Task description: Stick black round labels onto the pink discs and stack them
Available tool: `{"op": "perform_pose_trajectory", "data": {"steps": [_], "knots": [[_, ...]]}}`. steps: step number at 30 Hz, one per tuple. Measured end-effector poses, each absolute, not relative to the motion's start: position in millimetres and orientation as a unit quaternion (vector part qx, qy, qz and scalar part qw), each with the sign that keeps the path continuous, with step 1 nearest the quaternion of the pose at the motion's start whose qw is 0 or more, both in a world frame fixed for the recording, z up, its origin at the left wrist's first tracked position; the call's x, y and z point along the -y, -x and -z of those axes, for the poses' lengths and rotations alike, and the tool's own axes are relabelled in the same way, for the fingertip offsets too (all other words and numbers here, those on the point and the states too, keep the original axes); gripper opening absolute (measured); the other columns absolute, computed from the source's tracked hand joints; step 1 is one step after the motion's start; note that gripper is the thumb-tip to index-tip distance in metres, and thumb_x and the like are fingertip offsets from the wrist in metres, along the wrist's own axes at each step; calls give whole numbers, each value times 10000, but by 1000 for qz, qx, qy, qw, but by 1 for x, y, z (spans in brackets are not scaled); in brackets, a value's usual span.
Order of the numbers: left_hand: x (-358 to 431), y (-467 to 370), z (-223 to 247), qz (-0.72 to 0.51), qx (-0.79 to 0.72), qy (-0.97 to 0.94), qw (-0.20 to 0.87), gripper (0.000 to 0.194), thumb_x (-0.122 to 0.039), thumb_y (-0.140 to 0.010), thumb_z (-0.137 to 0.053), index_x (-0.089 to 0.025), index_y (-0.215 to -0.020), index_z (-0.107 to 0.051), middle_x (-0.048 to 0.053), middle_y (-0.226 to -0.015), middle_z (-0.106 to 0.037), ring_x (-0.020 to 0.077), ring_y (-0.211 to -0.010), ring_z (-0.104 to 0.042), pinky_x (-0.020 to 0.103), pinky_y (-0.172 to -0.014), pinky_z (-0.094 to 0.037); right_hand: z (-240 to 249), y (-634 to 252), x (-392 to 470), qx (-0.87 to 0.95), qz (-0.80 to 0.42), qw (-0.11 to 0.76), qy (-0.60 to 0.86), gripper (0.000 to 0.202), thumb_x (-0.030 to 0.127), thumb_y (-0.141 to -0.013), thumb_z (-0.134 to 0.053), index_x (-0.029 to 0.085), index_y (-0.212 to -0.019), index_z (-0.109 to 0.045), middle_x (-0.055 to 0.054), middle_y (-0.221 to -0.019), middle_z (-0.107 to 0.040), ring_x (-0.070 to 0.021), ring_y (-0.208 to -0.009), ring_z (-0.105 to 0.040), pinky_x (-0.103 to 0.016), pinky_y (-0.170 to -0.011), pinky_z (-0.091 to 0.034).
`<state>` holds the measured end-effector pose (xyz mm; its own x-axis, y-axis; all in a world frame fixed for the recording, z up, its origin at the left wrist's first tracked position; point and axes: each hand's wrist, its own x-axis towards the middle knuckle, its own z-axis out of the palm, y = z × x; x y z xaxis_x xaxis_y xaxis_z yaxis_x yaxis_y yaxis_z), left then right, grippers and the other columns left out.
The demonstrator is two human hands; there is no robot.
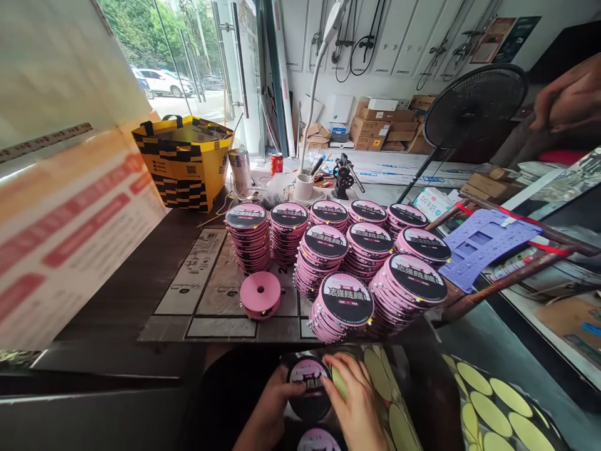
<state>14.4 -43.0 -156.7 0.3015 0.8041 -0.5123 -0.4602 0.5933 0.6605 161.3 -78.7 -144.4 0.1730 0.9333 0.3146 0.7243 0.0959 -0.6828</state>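
Observation:
Low in the head view, a sheet of round pink-and-black stickers (310, 406) lies over the person's lap. My left hand (275, 401) holds the sheet's left side, its thumb across one round sticker. My right hand (352, 394) is on the same sticker's right edge, fingers bent together; what they pinch is too small to tell. Beside it is a sheet with yellow-green ovals (375, 369). On the table stand several stacks of pink spools (328, 300) topped with the same round labels. One pink spool (251, 295) without a label on top sits in front of them.
A yellow and black bag (188, 169), a metal can (240, 172), a red can (277, 163) and a white cup (304, 186) stand behind the stacks. To the right are a black fan (474, 106) and a purple-backed chair (488, 241). Another person's arm (573, 91) shows at upper right.

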Motion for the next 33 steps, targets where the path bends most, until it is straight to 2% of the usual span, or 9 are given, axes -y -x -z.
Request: {"op": "perform_pose_trajectory", "data": {"steps": [2, 6, 9, 12, 16, 21, 28, 31, 33], "knots": [[42, -16, 157, -411, -422, -197, 784, 374, -112, -443, -702, -149, -814, -719, 62, -791, -732, 217, -741, -626, 306, -704, -454, 150, -159, 71, 618, -131, 389, 671, 242, 344, -851, -520, 199, -950, -687, -92, -894, -664, -255, -844, -624, -380, -723, -523], [39, -14, 163, -433, -439, -179, 767, 150, -73, -419, -710, -178, -504, -645, -13, -664, -682, 162, -688, -581, 254, -666, -428, 151, -155, 65, 606, -136, 398, 675, 355, 426, -873, -460, 175, -819, -706, -91, -780, -662, -232, -743, -630, -347, -650, -523], [40, -13, 167, -438, -469, -165, 749, 120, -199, -518, -767, -170, -611, -697, -2, -693, -674, 170, -746, -577, 259, -709, -413, 151, -153, 65, 606, -144, 404, 670, 385, 424, -883, -432, 180, -734, -689, -79, -747, -663, -216, -717, -632, -324, -642, -520], [41, -15, 166, -441, -483, -157, 740, 197, -317, -565, -782, -162, -667, -714, 6, -735, -664, 168, -773, -567, 253, -716, -399, 150, -152, 63, 605, -146, 407, 669, 367, 429, -875, -445, 169, -793, -691, -78, -742, -671, -210, -698, -641, -310, -632, -526], [39, -17, 158, -441, -465, -158, 751, 218, -313, -514, -808, -153, -594, -683, 8, -705, -643, 160, -706, -556, 250, -655, -392, 146, -152, 59, 614, -145, 403, 663, 337, 414, -869, -475, 185, -753, -693, -59, -723, -673, -192, -683, -650, -275, -609, -527], [38, -18, 154, -447, -459, -156, 752, 250, -345, -556, -791, -144, -663, -688, 4, -651, -640, 153, -677, -555, 242, -645, -390, 145, -151, 59, 636, -121, 397, 651, 301, 355, -880, -485, 183, -710, -664, -43, -695, -656, -176, -658, -635, -259, -589, -509], [41, -21, 160, -431, -506, -127, 736, 296, -402, -559, -758, -155, -699, -675, 16, -625, -675, 187, -638, -613, 283, -641, -433, 142, -153, 69, 708, -27, 388, 589, 182, 181, -865, -480, 206, -783, -641, -37, -735, -657, -193, -676, -609, -302, -621, -454], [36, -21, 161, -414, -534, -154, 721, 274, -386, -585, -715, -139, -687, -654, 29, -557, -655, 196, -560, -608, 297, -577, -427, 134, -145, 87, 736, 8, 387, 556, 234, 93, -840, -454, 221, -739, -623, -45, -791, -682, -209, -732, -622, -354, -711, -456], [34, -18, 161, -413, -558, -187, 695, 237, -374, -609, -676, -145, -653, -631, 25, -530, -638, 197, -557, -607, 296, -560, -421, 128, -143, 104, 745, 16, 385, 544, 267, 50, -813, -440, 227, -706, -609, -31, -732, -683, -199, -697, -633, -360, -736, -469]]}}
